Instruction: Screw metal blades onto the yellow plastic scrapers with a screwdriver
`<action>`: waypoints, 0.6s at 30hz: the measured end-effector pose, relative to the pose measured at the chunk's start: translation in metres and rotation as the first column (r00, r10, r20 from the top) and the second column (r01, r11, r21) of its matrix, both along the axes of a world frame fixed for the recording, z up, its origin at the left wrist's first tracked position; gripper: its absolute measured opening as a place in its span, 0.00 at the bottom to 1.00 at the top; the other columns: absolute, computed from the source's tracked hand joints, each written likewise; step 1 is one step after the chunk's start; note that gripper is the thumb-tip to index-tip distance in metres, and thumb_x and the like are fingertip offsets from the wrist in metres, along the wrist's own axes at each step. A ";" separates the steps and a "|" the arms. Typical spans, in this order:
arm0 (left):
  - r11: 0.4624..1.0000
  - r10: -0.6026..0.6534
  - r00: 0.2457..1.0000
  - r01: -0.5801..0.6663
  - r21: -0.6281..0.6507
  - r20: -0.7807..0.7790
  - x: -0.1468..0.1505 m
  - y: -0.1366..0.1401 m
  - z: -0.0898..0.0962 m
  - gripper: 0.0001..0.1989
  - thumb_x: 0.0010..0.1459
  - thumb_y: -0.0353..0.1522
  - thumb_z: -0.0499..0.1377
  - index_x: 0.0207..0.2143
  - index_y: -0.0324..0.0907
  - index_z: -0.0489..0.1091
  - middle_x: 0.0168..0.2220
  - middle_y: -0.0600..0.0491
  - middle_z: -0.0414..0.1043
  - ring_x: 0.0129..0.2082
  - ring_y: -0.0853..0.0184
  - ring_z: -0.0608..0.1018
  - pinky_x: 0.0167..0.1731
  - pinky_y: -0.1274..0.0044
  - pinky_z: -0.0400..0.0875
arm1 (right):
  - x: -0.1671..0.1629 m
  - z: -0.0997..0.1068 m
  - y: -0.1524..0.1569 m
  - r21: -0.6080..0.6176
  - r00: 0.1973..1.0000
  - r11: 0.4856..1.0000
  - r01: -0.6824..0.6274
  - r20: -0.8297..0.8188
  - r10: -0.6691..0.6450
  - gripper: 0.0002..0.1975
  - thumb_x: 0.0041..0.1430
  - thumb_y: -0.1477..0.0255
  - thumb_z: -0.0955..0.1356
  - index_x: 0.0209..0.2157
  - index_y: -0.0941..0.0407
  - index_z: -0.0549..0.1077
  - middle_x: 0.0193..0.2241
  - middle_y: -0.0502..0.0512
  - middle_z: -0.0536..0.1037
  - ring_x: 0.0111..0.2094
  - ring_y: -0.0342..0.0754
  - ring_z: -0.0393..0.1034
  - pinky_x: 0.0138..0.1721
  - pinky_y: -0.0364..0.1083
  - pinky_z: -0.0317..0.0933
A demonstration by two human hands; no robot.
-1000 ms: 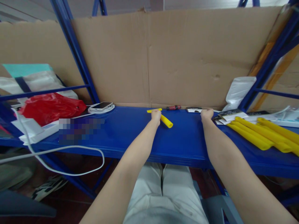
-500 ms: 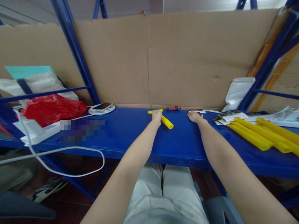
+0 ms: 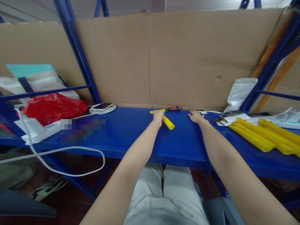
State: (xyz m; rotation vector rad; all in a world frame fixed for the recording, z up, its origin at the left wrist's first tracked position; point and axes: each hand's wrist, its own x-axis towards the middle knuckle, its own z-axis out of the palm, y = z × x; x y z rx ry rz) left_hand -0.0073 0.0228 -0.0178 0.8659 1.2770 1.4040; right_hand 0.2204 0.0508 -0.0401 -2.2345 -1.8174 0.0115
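My left hand is closed around a yellow T-shaped tool, whose thick round end points towards me and whose thin crosspiece shows beyond the fingers. The middle of the tool is hidden in my grip. My right hand lies palm down on the blue tabletop with its fingers spread. It partly covers a small black-and-white card near the back edge. Between my hands, close to the cardboard, lies a red-and-black screwdriver handle.
To the right lie several yellow tubes beside black-and-white packaging cards. A phone rests on a coiled white cable at left. Further left are a red plastic bag and a power strip. Cardboard walls the back.
My right hand has shifted slightly forward, spreading its fingers and covering more of the small card. My left hand keeps the yellow tool in nearly the same place.
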 end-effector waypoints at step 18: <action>0.977 -0.211 0.972 0.214 0.016 -0.103 0.006 -0.022 0.009 0.23 0.57 0.20 0.55 0.55 0.41 0.62 0.37 0.51 0.74 0.18 0.76 0.71 0.18 0.83 0.61 | -0.060 0.023 0.025 -0.007 0.967 0.983 -0.184 0.178 0.183 0.29 0.62 0.71 0.59 0.65 0.60 0.58 0.65 0.64 0.60 0.68 0.59 0.47 0.65 0.67 0.38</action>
